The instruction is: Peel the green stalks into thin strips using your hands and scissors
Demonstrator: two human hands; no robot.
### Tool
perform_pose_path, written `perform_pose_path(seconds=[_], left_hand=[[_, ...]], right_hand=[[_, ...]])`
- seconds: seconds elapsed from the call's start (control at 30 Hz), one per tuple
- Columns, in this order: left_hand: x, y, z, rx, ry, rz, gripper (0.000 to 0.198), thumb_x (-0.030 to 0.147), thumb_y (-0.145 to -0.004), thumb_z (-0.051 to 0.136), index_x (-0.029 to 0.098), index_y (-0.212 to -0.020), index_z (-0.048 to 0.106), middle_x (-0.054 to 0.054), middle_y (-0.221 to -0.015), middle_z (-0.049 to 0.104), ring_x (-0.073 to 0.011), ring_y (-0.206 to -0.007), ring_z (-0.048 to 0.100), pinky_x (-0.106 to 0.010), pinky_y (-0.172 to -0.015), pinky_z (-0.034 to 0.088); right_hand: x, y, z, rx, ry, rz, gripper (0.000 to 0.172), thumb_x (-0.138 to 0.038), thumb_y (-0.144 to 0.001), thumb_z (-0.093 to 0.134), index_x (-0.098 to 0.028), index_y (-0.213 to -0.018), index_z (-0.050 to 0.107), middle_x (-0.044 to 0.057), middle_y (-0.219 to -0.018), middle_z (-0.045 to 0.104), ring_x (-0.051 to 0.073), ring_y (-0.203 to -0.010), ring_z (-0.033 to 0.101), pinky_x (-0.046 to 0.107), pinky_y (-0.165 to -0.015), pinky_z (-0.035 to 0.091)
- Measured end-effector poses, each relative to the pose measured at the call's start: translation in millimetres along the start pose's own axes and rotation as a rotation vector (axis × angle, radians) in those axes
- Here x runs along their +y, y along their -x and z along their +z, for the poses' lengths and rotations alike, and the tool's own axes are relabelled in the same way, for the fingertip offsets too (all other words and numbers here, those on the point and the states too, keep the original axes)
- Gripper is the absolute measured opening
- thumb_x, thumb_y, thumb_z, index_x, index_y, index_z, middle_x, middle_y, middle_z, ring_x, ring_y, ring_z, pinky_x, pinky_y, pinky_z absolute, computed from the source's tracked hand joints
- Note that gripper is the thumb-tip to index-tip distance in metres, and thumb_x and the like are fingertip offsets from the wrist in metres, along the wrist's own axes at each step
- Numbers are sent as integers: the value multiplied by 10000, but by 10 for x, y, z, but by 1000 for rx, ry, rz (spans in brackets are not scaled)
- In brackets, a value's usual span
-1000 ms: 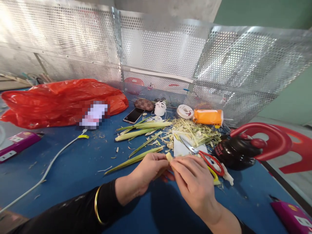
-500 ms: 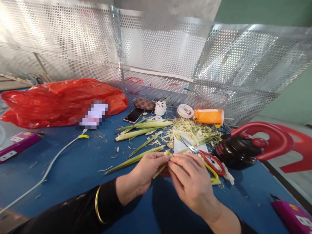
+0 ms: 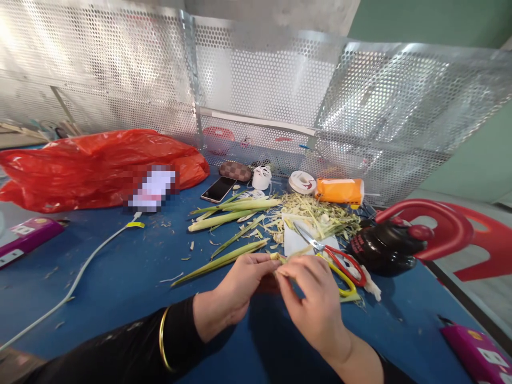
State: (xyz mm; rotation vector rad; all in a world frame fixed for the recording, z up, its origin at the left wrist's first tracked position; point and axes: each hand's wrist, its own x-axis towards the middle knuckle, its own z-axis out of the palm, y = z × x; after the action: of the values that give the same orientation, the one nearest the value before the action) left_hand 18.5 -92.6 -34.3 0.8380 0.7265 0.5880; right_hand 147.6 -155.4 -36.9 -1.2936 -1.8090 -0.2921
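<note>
In front of me both hands meet over a small pale yellow-green plant stalk (image 3: 274,256). My left hand (image 3: 236,285) pinches it between thumb and fingers. The fingers of my right hand (image 3: 314,298) are closed at its right side, gripping its edge or a strip of it; the exact grip is hidden. Just beyond my hands lie long green leafy stalks (image 3: 230,261) and thicker pale stalks (image 3: 228,218). Red-handled scissors (image 3: 320,246) rest on a white paper (image 3: 294,242), with a yellow handle (image 3: 346,282) beside them.
A heap of plant shreds (image 3: 320,210) lies behind the scissors. A black kettle (image 3: 384,248) stands at right. Farther back are an orange packet (image 3: 340,190), a ribbon roll (image 3: 302,182), a phone (image 3: 218,189) and a red plastic bag (image 3: 100,170). A white cable (image 3: 88,261) crosses the left side.
The fingers of my right hand have shifted and curled more tightly at the stalk, uncovering its cut end. My left hand keeps its pinch. The view has moved slightly.
</note>
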Motion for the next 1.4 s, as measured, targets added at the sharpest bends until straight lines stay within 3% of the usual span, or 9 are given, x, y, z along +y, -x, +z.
perform_pose_path(seconds=[0.27,0.57,0.67,0.73,0.83,0.93,1.03,1.2,1.4], left_hand=[[80,-24,-27,7,-91,-33,217,328,-724,669,114,-760,659,-87,-668,693,-125,-568,626,-212,-584,485],[114,-11,1,44,-247,23,257,342,-695,720,102,-765,658,-68,-688,683,-112,-581,615,-201,-588,476],[111,-55,-20,78,-245,86,258,353,-695,717,108,-731,644,-39,-631,650,-117,-563,612,-204,-569,471],[119,-87,-46,103,-191,104,247,343,-691,719,112,-738,645,-30,-640,647,-113,-560,611,-209,-578,479],[136,-109,-80,141,-124,72,229,310,-693,713,107,-783,656,-38,-662,657,-113,-563,614,-215,-582,488],[135,-96,-90,130,-126,77,198,288,-701,696,107,-763,649,-32,-629,643,-112,-553,604,-209,-560,477],[111,-75,-74,87,-185,112,172,281,-713,673,113,-740,644,-20,-610,630,-111,-549,593,-215,-568,475],[88,-66,-37,29,-365,195,85,194,-699,616,134,-646,642,18,-550,582,-90,-512,538,-208,-563,457],[92,-59,-31,-40,-417,167,123,239,-704,601,149,-626,632,8,-560,596,-112,-528,566,-228,-571,467]], right_hand=[[106,6,7,-96,-327,622,101,-242,-834,558,-199,-743,547,11,-688,600,162,-633,570,256,-572,452],[106,-35,31,-163,-468,720,162,-269,-841,542,-201,-696,520,-19,-605,564,136,-543,546,233,-526,452],[126,-13,27,-167,-504,772,142,-314,-892,489,-210,-800,520,-20,-612,578,140,-514,561,235,-482,471],[163,-6,10,-139,-444,699,108,-280,-923,442,-215,-966,517,-1,-689,632,157,-589,619,250,-527,507],[240,-27,-29,-147,-149,290,268,-150,-912,435,-228,-1151,527,73,-975,676,203,-871,655,335,-749,523],[285,-75,-67,-159,133,-120,251,-104,-880,497,-234,-1039,642,97,-1134,634,245,-1044,596,406,-885,456],[271,-116,-92,-127,175,-227,198,-85,-863,536,-219,-924,669,71,-1057,664,232,-1076,576,401,-930,415],[243,-125,-85,-147,-29,-25,123,-90,-844,564,-203,-834,613,33,-942,682,197,-961,607,382,-922,402],[267,-129,-67,-247,-237,481,192,-185,-813,572,-202,-642,486,-17,-647,535,145,-621,525,253,-574,410]])
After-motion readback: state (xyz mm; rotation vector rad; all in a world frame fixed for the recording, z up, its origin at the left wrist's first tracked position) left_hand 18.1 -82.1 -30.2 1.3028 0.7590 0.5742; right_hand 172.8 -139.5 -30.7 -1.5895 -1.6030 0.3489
